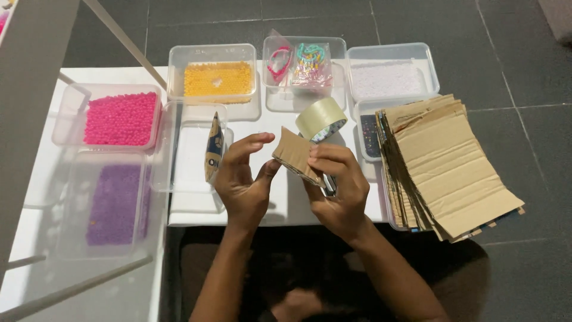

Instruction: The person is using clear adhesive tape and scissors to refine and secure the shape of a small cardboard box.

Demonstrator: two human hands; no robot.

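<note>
Above the white bench (280,206), near its front edge with bare surface beneath, the cardboard piece (296,154) is pinched by right hand (338,189) fingers (326,156), while left hand (243,179) fingers (253,143) are spread, thumb touching its lower edge.

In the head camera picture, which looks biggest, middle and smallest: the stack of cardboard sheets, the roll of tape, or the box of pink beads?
1. Stack of cardboard sheets, clearly the largest.
2. Box of pink beads.
3. Roll of tape, the smallest.
All three lie at about the same distance from the camera, so the order seems safe.
</note>
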